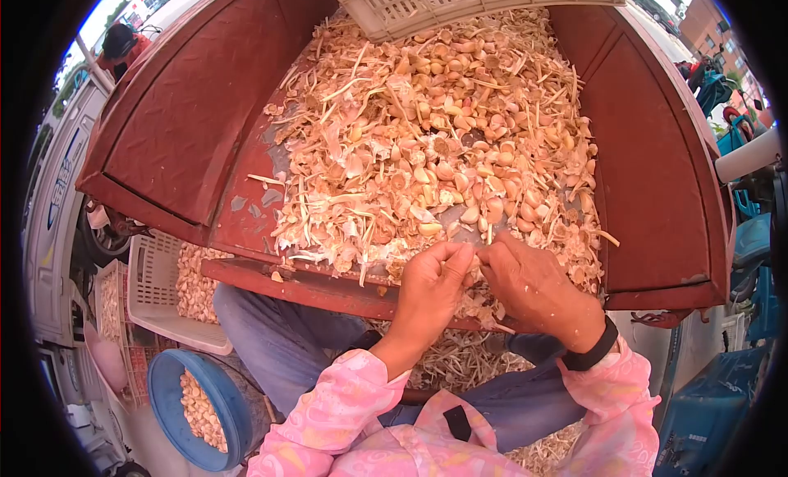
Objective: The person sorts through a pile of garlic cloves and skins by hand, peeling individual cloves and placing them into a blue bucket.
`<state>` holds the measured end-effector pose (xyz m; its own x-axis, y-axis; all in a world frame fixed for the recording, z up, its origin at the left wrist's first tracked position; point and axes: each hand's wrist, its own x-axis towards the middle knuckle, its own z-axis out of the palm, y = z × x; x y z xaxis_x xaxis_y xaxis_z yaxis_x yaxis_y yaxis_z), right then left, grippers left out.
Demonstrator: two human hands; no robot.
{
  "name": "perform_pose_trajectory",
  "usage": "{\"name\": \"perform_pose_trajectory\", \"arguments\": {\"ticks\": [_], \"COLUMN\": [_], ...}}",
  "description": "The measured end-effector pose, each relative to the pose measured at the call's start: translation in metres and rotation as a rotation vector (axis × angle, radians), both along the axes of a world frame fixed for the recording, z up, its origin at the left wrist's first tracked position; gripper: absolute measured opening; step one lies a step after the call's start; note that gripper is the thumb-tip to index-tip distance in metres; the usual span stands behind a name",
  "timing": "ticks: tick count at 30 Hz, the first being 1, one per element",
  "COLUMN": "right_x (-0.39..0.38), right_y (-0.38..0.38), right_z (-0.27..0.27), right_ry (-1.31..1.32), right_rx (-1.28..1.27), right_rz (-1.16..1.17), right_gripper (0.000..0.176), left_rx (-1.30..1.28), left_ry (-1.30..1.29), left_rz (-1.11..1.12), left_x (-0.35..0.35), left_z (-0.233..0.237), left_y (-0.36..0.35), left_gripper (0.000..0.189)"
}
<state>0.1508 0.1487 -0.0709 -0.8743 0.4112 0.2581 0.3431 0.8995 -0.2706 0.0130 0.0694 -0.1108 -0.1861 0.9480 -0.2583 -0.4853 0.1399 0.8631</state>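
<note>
Where the two hands meet at the near lip of the red metal bed, items are listed as follows.

- Left hand: grip closed, with thumb and forefinger pinched on a small clove.
- Right hand: grip closed on the same clove from the other side. A black wristband sits on the wrist.
- Clove, position: between the fingertips, just over the bed's front edge and above the lap.
- Heap of garlic and dry skins: fills the bed and reaches the hands.
- White basket and blue bucket: low on the left, each holding cloves.

Risk, as judged: the clove is small and held by fingertips only, so a slip could drop it into the husk litter on the lap, where it would be hard to pick out.

Hidden or unclear:
- The fingers cover most of the clove, so peeled or unpeeled cannot be told.
- The white crate is cut off at the top.
- Any tool in the right palm would be out of sight.
- The heap covers much of the bed's floor.
</note>
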Motion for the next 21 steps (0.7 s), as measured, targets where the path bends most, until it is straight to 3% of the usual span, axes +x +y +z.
{"name": "perform_pose_trajectory", "arguments": {"ticks": [4, 8, 10, 13, 14, 17, 20, 21], "right_x": [-0.009, -0.011, -0.006, -0.011, -0.015, -0.036, -0.057, -0.063], "right_y": [-0.010, -0.010, 0.000, 0.013, 0.015, 0.010, 0.015, 0.019], "right_z": [-0.001, 0.000, -0.005, 0.003, 0.004, -0.004, -0.007, -0.009], "right_ry": [-0.074, -0.006, 0.059, -0.052, -0.256, -0.036, 0.052, 0.048], "right_rx": [0.219, 0.065, -0.110, -0.065, -0.058, -0.065, -0.008, 0.021], "right_rz": [-0.065, -0.077, -0.123, -0.244, -0.259, -0.157, -0.041, -0.015], "right_gripper": [0.013, 0.012, 0.012, 0.018, 0.020, 0.015, 0.008, 0.009], "left_rx": [0.115, 0.134, 0.164, 0.062, 0.016, -0.147, -0.535, -0.628], "left_ry": [0.266, 0.418, 0.376, 0.211, 0.146, 0.394, 0.813, 0.982], "left_rz": [0.068, 0.040, -0.007, 0.048, 0.170, 0.783, 1.035, 0.988], "left_x": [0.004, -0.002, -0.003, -0.043, -0.072, -0.164, -0.251, -0.281], "left_z": [-0.008, 0.005, 0.012, 0.046, 0.054, 0.052, 0.001, -0.038], "left_y": [-0.002, -0.013, -0.030, -0.081, -0.105, -0.190, -0.326, -0.390], "left_gripper": [0.019, 0.021, 0.022, 0.022, 0.023, 0.021, 0.017, 0.014]}}
